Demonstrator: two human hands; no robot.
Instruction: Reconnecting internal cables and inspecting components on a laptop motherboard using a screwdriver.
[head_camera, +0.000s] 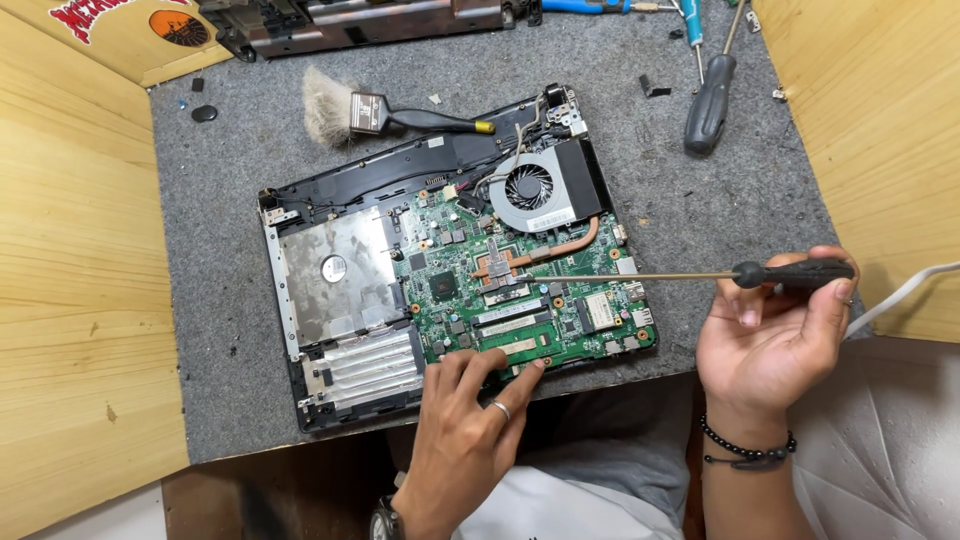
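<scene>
Nearest the camera, the left hand (462, 440) spreads its fingers on the front edge of the opened laptop (455, 265), holding nothing. Beside it, the right hand (770, 335) grips a black-handled screwdriver (795, 272), shaft level over the green board, on the grey-matted desk (220, 280).

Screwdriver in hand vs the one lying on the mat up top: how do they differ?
The held screwdriver is gripped in the right hand, lying level with its thin shaft pointing at the green board. The spare screwdriver lies untouched on the grey mat, nearly upright in the picture. The held one's handle is slim; the spare's is thicker. Both handles are dark. The left hand touches the board's near edge.
</scene>
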